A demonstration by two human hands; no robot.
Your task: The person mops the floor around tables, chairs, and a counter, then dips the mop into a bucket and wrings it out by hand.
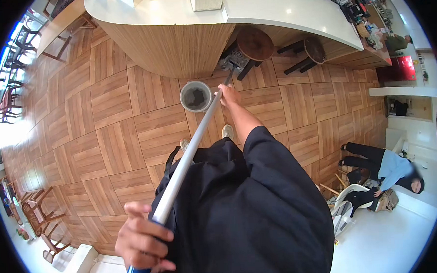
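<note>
A long mop with a pale metal handle [192,150] slants from the lower left up to the counter. Near its blue end my left hand [144,240] is curled around the grip, some fingers loosely bent. Farther along, my right hand [229,95] is closed around the handle. The grey mop head [231,63] lies on the floor beneath the counter, beside a stool's legs and partly hidden. Just left of my right hand stands a grey bucket [196,96] with dark water in it.
A white-topped counter [276,9] curves across the top, with two round stools [255,43] [314,51] under it. A seated person [371,165] is at the right. Wooden chairs [39,212] stand at the lower left, and a table [60,24] at the upper left.
</note>
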